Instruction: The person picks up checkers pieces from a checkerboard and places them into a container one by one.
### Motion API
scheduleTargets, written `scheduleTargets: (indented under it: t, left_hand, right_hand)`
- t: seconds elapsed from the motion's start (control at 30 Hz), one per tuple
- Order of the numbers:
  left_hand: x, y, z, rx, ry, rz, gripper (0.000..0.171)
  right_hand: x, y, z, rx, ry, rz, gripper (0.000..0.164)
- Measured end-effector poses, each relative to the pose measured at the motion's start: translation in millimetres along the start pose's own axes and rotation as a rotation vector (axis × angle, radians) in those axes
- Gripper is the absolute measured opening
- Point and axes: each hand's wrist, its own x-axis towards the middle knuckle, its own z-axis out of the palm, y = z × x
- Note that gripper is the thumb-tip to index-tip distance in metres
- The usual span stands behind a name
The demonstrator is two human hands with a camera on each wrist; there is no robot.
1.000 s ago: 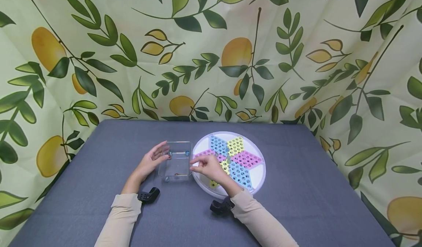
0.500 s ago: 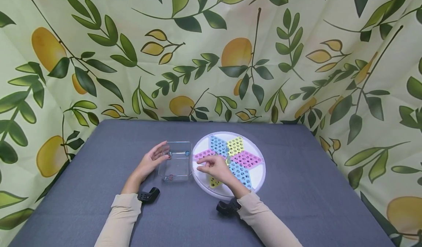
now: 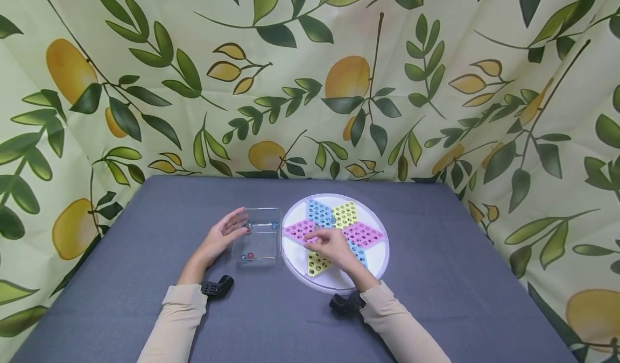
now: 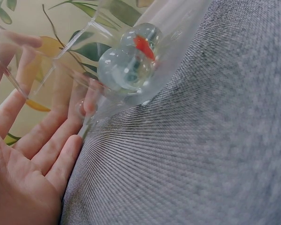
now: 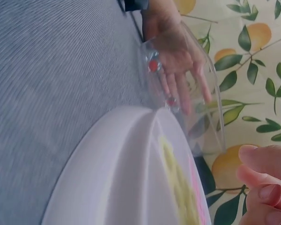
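My left hand (image 3: 224, 235) rests at the left side of a clear plastic box (image 3: 263, 257), fingers fairly straight against its wall in the left wrist view. Glass marbles lie in the box: a red-marked one (image 3: 250, 255) at the near side, a clear one (image 3: 274, 225) at the far right. Two clear marbles touch in the left wrist view, a red streak (image 4: 144, 47) showing in them. My right hand (image 3: 334, 249) hovers over a round white Chinese checkers board (image 3: 297, 269), thumb and forefinger apart, with nothing visible between them. It hides part of the star.
The board's star has pink (image 3: 363, 234), yellow (image 3: 345, 214) and blue (image 3: 319, 212) holed points. A few marbles sit near its middle, partly hidden. Grey cloth (image 3: 436, 277) covers the table. A leaf-and-fruit patterned curtain (image 3: 310, 121) stands behind and at the sides.
My right hand has moved right from the box's right edge to above the board. A red-marked marble in the box has rolled left along the near side. My left hand has stayed put.
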Motion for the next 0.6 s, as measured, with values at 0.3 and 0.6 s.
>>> scheduleTargets:
  t: [0.3,0.6]
  left_hand:
    - [-1.0,0.1,0.1,0.004,0.001,-0.016,0.062]
    - [-0.8,0.4,0.5,-0.011,0.002,-0.016,0.063]
  right_hand:
    - [-5.5,13.0,-10.5,-0.007,0.051,0.053,0.022]
    - [-3.9,21.1,-24.8,-0.052,0.128,0.018,0.018]
